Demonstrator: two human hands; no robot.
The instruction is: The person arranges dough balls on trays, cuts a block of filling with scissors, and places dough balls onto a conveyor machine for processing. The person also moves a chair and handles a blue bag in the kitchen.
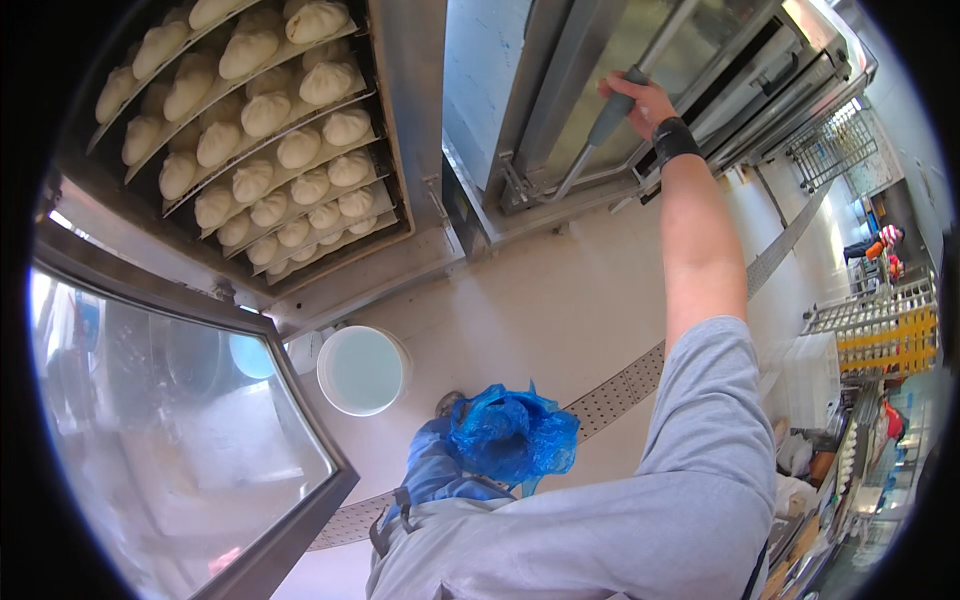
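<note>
My right hand (640, 103) grips the grey sleeve of a long metal door handle (613, 118) on a steel cabinet door at the upper right. A dark band is around that wrist. My left hand is out of view. In front of my body, above my blue-clad leg, is a crumpled blue plastic bag (514, 435); what holds it is hidden. At the upper left stands an open steel cabinet (424, 150) with several tiers of lined trays bearing pale pleated buns (253, 180).
A glass-paned door (187, 420) stands open at the lower left. Beside it, a white bucket (364, 370) of liquid sits on the floor. A perforated drain cover (630, 386) crosses the floor. Wheeled racks (832, 150), stacked clear crates (810, 375) and people (885, 244) are at the far right.
</note>
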